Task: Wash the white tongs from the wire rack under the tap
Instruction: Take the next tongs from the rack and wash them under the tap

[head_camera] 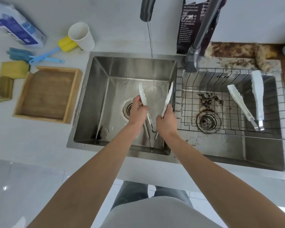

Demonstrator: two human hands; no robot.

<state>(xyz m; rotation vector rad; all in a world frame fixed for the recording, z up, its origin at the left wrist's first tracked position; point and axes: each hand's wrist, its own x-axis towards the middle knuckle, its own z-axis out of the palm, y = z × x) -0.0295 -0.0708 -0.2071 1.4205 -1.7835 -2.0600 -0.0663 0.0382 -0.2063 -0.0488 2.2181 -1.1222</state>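
A pair of white tongs (142,96) hangs over the left sink basin (97,89), its two arms spread wide. My left hand (137,111) grips the left arm and my right hand (166,119) grips the right arm (168,94). Water runs from the tap (146,10) in a thin stream (150,43) that falls between the two white tips onto the basin floor. A second pair of white tongs (246,101) lies in the wire rack (187,89) in the right basin.
A wooden tray (48,94), yellow sponges (13,69), a blue-handled brush (46,55), a white cup (81,37) and a blue packet (17,27) sit on the counter to the left. Brown dirt stains the right basin (209,99) and the ledge behind it. A dark packet (194,23) stands behind the tap.
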